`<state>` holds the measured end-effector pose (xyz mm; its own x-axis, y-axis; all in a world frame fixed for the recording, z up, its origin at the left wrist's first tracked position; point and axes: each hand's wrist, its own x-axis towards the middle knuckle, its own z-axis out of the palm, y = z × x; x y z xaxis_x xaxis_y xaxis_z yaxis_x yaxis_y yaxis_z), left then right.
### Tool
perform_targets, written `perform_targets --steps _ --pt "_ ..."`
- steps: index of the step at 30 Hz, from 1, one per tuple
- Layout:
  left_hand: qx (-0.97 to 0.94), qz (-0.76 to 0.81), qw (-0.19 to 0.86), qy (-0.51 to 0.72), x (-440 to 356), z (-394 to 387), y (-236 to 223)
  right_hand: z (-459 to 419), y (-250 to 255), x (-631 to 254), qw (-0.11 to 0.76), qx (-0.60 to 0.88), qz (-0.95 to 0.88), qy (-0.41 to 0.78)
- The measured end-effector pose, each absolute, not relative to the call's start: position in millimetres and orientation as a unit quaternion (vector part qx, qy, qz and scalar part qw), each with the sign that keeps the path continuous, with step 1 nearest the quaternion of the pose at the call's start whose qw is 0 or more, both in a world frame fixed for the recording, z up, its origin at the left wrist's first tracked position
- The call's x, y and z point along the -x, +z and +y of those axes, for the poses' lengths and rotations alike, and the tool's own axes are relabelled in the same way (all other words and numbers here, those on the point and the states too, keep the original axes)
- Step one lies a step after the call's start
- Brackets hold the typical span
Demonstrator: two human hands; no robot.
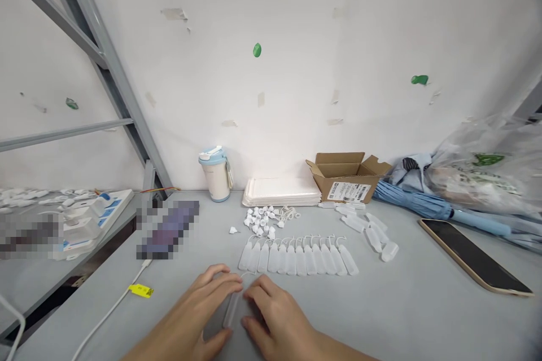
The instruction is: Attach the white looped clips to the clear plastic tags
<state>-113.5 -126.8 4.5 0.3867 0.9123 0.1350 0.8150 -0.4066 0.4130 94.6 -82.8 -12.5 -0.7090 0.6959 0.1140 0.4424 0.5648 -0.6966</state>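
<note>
A small translucent plastic bottle (pixel 231 310) with a thin string loop lies on the grey table (pixel 381 316) between my hands. My left hand (pixel 212 302) has its fingertips at the bottle's top end and its thumb at the bottom end. Just to the right, my right hand (pixel 282 316) is bent with thumb and fingers apart, close to the bottle and with nothing visible in it. Beyond my hands stands a neat row of similar looped bottles (pixel 300 259) lying side by side. Small white caps (pixel 260 219) are heaped behind the row, next to tangled white string loops (pixel 288 214).
Loose capless bottles (pixel 373 237) lie at right, near a phone (pixel 474 254). Along the wall are a cup (pixel 215 177), stacked white packets (pixel 282 192), an opened carton (pixel 345 180) and a blue umbrella (pixel 415 200). A charging cable (pixel 108 313) crosses the left.
</note>
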Motion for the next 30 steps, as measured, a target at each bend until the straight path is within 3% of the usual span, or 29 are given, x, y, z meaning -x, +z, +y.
perform_targets --steps 10,15,24,30 --pt "-0.816 0.531 0.142 0.181 111 -125 1 -81 -4 -99 0.173 0.331 -0.863 0.34" --pt "-0.82 0.532 0.133 0.164 111 -127 -1 -75 6 -112 0.21 0.309 -0.868 0.327" --pt "-0.834 0.492 0.118 0.218 85 -84 34 7 25 -188 0.357 0.402 -0.82 0.197" --pt "-0.822 0.498 0.09 0.261 47 0 46 65 9 -252 0.385 0.535 -0.75 0.058"
